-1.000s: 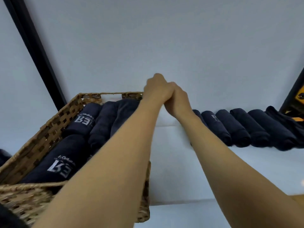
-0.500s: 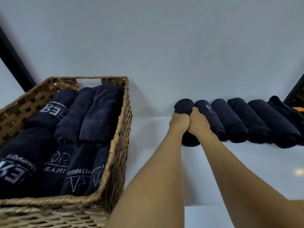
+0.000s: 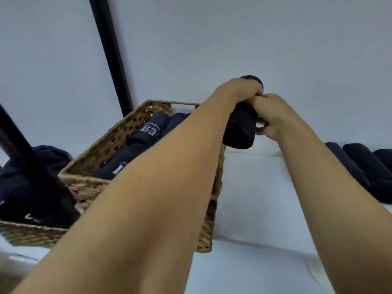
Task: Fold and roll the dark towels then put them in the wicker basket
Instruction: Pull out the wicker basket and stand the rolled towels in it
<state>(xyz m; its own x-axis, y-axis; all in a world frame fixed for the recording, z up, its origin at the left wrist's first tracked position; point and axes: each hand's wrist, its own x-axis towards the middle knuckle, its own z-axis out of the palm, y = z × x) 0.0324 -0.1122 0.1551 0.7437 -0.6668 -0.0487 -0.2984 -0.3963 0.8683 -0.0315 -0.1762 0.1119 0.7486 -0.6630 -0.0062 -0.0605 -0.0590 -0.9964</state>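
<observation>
Where the two forearms reach forward over the near edge of the white surface (image 3: 254,187), they cross a wicker basket (image 3: 110,134) standing toward the surface's left side. A second basket (image 3: 31,232) holding dark cloth sits nearer the left edge, partly behind a black bar (image 3: 31,166). Inside the first basket lie stored towels (image 3: 148,132), rolled and dark, some with white lettering. Above that basket's far right corner, both hands hold one rolled towel (image 3: 239,128) clear of the surface. The left hand (image 3: 239,92) lies over the top of the roll, its grip closed around it with the fingers curled over the far side. The right hand (image 3: 271,115) closes its grip on the roll's right side, fingers curled into the cloth. Toward the far right edge, a row of rolls (image 3: 360,164) lies side by side on the surface. A black post (image 3: 110,49) rises against the pale wall behind.
</observation>
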